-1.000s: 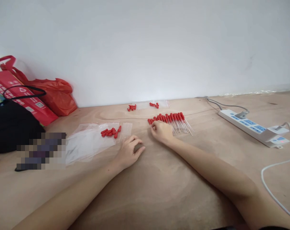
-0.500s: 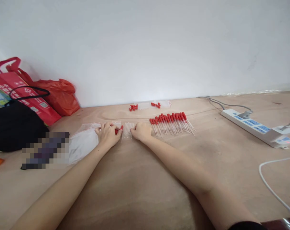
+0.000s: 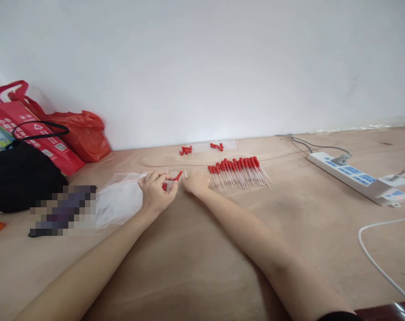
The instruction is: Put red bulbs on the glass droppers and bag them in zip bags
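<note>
Moved since half a second ago: the left hand (image 3: 158, 191) has shifted toward the right hand (image 3: 196, 182), and a slim red rubber bulb (image 3: 178, 175) now sticks out between them.
Left fingers: I see thumb and forefinger clamped on the bulb's near end, its other end tilted up toward the right hand. That grip leaves the far end exposed, I judge.
Right fingers: curled, tips turned away from my camera; a pale sliver shows there, but I cannot tell whether they pinch a tube.
Clear thin tubes (image 3: 174, 173): lying side by side just beyond the hands, mostly hidden from me. I take their place between the hands as keeping them within short reach.
Loose red bulb (image 3: 165, 187): partly covered by the left hand, whose palm side hides how it rests.
Red-topped clear droppers (image 3: 235, 166): in a slanting row to the right of the right hand, bulbs toward the wall, tubes toward me; likely lined up so to stay orderly.
Flat clear plastic bags (image 3: 118, 197): spread left of the left hand, seemingly set aside from the working spot.
Wooden tabletop (image 3: 189, 267): bears all of it.
</note>
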A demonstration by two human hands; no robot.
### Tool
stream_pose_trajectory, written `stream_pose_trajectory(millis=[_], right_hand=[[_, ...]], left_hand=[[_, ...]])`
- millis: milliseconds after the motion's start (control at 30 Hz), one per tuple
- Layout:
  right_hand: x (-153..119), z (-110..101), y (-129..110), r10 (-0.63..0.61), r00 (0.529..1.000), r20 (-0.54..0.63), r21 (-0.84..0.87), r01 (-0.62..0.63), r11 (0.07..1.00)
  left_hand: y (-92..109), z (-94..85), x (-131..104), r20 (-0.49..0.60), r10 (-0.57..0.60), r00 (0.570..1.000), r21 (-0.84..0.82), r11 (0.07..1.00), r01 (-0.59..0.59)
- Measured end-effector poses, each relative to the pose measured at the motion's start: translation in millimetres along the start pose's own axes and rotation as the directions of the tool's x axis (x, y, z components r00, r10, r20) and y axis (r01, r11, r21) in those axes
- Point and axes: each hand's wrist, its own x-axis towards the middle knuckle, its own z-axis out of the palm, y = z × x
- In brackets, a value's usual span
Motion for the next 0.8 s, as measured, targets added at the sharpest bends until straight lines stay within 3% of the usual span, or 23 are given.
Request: stream_pose_trajectory(millis=[100, 200, 267, 333, 433, 567, 800], right_hand=[[0, -9, 19, -0.025, 0.999, -0.037, 0.034, 0.026, 0.999], [-7, -23, 49, -0.173, 0.975, -0.136, 0.054, 0.181, 0.982], [-16, -33, 74, -0.325, 0.921, -0.213, 0.060, 0.345, 0.937], [-29, -42, 100, -0.477, 0.838, -0.264, 0.051, 0.506, 0.861], [-46, -53, 132, -0.622, 0.744, -0.242, 0.035, 0.648, 0.761], [-59, -60, 152, -0.677, 0.683, -0.275, 0.011, 0.706, 0.708], [-67, -57, 141, -0.757, 0.629, -0.175, -0.006, 0.769, 0.640]], left_hand=[[10, -7.7, -11, 0.106, 0.133, 0.985, -0.150, 0.982, -0.116], [17, -12.8, -18, 0.212, 0.298, 0.931, -0.313, 0.923, -0.225], [20, -14.3, -21, 0.275, 0.369, 0.888, -0.398, 0.884, -0.244], [23, -15.0, -22, 0.347, 0.422, 0.838, -0.464, 0.853, -0.238], [28, -15.3, -22, 0.418, 0.454, 0.787, -0.509, 0.834, -0.211], [34, -9.7, -27, 0.424, 0.403, 0.811, -0.476, 0.861, -0.179], [40, 2.0, -33, 0.347, 0.433, 0.832, -0.530, 0.822, -0.207]])
